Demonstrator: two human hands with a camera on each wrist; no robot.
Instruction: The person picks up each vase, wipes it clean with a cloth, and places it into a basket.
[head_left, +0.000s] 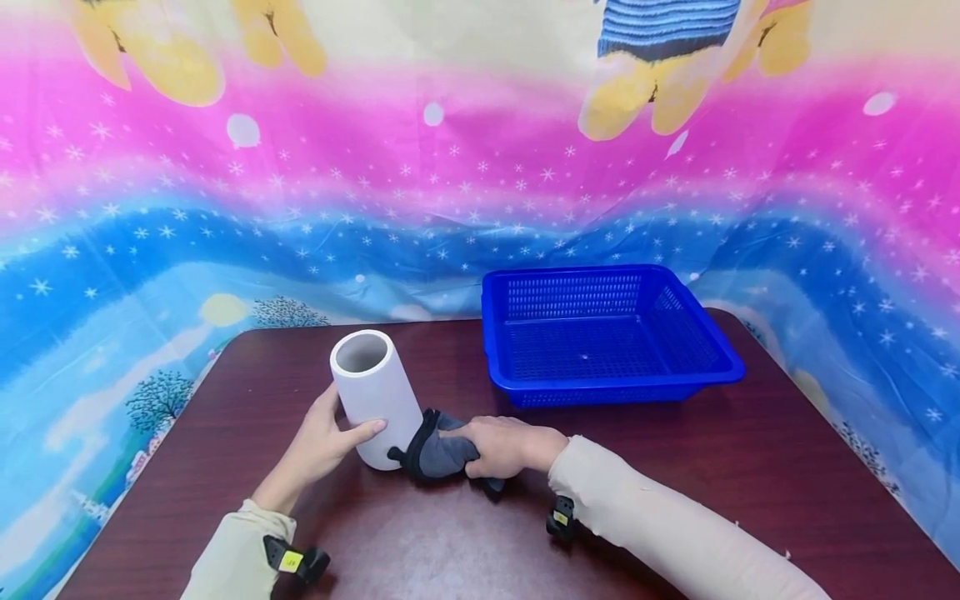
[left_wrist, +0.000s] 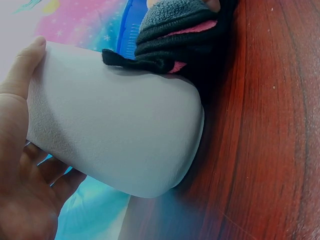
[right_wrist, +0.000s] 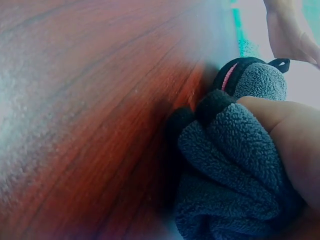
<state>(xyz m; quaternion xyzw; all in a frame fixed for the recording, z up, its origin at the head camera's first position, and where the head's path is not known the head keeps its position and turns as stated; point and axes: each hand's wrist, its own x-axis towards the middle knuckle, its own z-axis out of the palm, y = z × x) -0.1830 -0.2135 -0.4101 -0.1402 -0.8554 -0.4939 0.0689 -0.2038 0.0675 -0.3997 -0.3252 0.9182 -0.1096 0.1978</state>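
My left hand [head_left: 322,437] grips a white vase [head_left: 378,400], thumb across its front and fingers behind. The vase is a smooth, open-topped cylinder with its mouth facing up. Its lower end [left_wrist: 175,150] is close over the table in the left wrist view. On the vase's right, my right hand [head_left: 506,447] holds a bunched grey towel [head_left: 442,450] with black edging. The towel's folds [right_wrist: 235,150] look fluffy, and a bit of pink shows inside them. A black loop at the towel's corner overlaps the vase's lower side.
A blue perforated plastic basket [head_left: 600,385] stands at the back right of the dark red-brown wooden table [head_left: 450,550]. A colourful printed curtain [head_left: 420,225] hangs around the table's back and sides.
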